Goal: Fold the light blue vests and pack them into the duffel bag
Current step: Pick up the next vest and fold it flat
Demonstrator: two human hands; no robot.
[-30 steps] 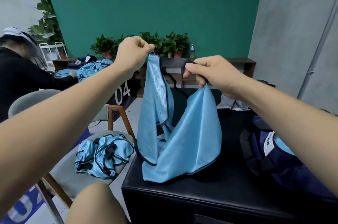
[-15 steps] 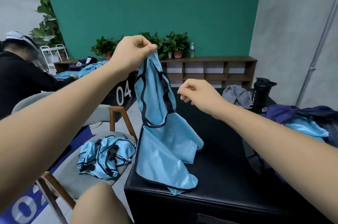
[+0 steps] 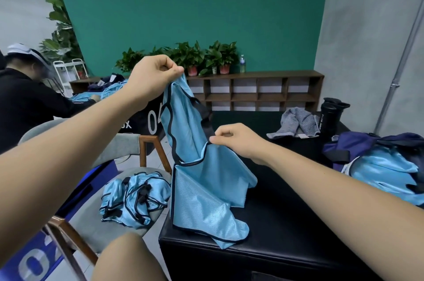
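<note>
Both hands hold one light blue vest (image 3: 206, 184) at frame centre: left hand (image 3: 152, 79) with fingers clamped on its top, right hand (image 3: 238, 140) with fingers pinching its black trim; its hem rests on the worktop (image 3: 286, 212).

Single head-worn wide-angle view, facing forward and down; black padded worktop (image 3: 275, 223) close, lower centre; teal painted wall (image 3: 206, 5) far, upper frame.

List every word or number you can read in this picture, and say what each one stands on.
"04": black panel behind the wooden chair; the letters left of it are partly hidden.
"SPORT BOTTLE": tall black plastic bottle.
"0", partly cut off: blue floor sign.
White tag on grey striped cloth: too small.
</note>
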